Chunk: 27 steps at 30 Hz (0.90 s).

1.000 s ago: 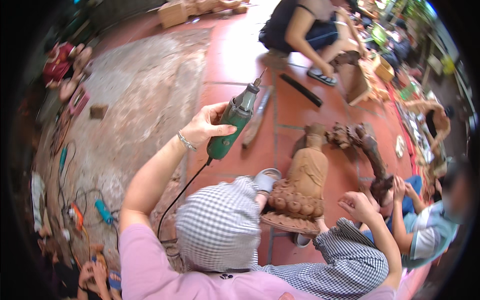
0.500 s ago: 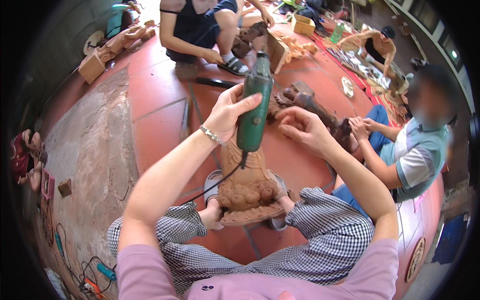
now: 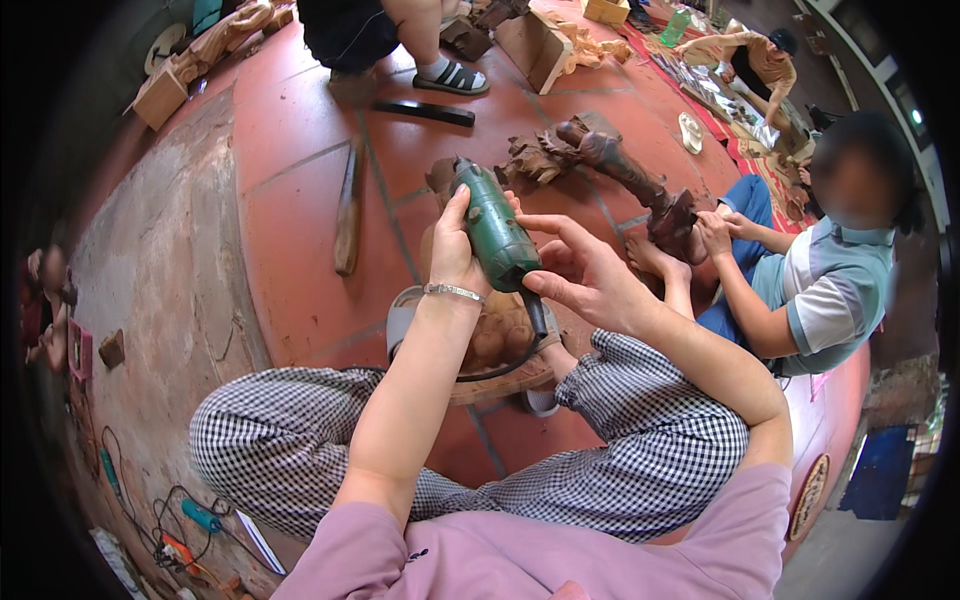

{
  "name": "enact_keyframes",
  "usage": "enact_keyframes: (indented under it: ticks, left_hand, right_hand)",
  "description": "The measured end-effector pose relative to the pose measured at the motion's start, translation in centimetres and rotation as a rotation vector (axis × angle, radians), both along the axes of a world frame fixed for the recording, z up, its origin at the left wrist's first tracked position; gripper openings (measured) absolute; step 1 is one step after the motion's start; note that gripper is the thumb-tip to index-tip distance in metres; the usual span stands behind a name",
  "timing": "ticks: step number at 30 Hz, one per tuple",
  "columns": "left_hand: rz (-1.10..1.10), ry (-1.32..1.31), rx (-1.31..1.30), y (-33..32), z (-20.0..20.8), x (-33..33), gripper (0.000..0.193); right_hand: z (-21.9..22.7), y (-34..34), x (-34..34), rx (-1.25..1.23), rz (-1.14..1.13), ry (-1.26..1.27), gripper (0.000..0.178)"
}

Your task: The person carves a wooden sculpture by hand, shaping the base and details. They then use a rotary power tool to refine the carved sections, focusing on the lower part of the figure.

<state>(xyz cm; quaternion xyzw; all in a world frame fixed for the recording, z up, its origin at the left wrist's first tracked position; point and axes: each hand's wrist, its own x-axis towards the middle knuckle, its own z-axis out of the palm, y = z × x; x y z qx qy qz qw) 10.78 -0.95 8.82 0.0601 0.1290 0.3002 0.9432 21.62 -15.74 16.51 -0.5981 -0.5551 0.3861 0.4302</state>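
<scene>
A green handheld power grinder [image 3: 492, 228] is tilted in front of me, its narrow nose pointing up and left. My left hand [image 3: 455, 245] wraps around its body from the left. On the other side, my right hand [image 3: 595, 280] grips the lower end between thumb and fingers, near where the black cord [image 3: 537, 318] leaves the housing. Beneath the tool, a brown wooden carving [image 3: 505, 335] with a rounded, knobbly base stands between my feet. The tool and my hands hide most of its upper part.
At the right, a seated person [image 3: 820, 290] holds a long dark wood carving [image 3: 625, 170]. A wooden stick [image 3: 348, 215] and a black bar [image 3: 425, 112] lie on the red tiles. Another person's legs [image 3: 420, 40] are ahead. Corded teal tools [image 3: 202, 515] lie at lower left.
The grinder has come lower and tilted leftward. My right hand, apart from it before, now grips its lower end. The person ahead has risen from a low position.
</scene>
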Motion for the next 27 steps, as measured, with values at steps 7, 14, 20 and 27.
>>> enact_keyframes:
  ticks: [7, 14, 20, 27]
  left_hand:
    - [0.013, 0.132, 0.02, -1.0, 0.1, -1.8, 0.043]
    - [0.175, 0.221, 0.03, -4.8, -0.9, -0.7, 0.04]
    - [0.219, 0.225, -0.005, -8.3, 2.1, -0.6, 0.03]
    - [0.311, 0.059, -0.038, -7.9, 1.6, -0.6, 0.027]
  right_hand:
    - [2.6, 0.9, -1.5, -0.001, 0.081, -0.511, 0.064]
    - [1.7, -0.6, -1.5, 0.01, 0.086, -0.625, 0.066]
    - [1.4, -0.7, 4.5, -0.321, -0.072, 0.132, 0.08]
    - [-1.0, 1.0, 3.9, -0.409, -0.072, 0.436, 0.055]
